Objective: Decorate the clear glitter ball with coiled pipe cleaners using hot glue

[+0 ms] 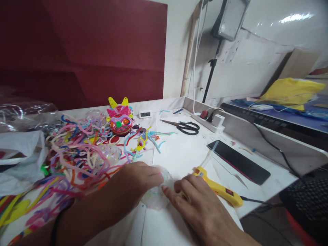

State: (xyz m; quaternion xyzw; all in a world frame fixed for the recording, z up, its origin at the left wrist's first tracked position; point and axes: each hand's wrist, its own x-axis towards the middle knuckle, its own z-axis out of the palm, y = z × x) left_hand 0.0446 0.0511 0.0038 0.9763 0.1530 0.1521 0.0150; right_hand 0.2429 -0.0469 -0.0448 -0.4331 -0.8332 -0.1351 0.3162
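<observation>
My left hand (134,181) closes its fingers around a clear plastic ball (156,201) with small coloured bits inside, resting on the white table (184,153). My right hand (197,201) lies just right of the ball, fingertips touching it, and partly covers a yellow glue gun (222,191) that lies on the table beside it. Whether the right hand grips the glue gun is hidden. A heap of coloured pipe cleaners (79,153) spreads to the left of my left arm.
A pink and yellow pipe-cleaner figure (120,118) stands at the back. Black scissors (186,127), a power strip (211,121), a dark phone (238,160) and a small digital display (145,113) lie around. Plastic bags (20,150) sit at the left. A cable runs off the right edge.
</observation>
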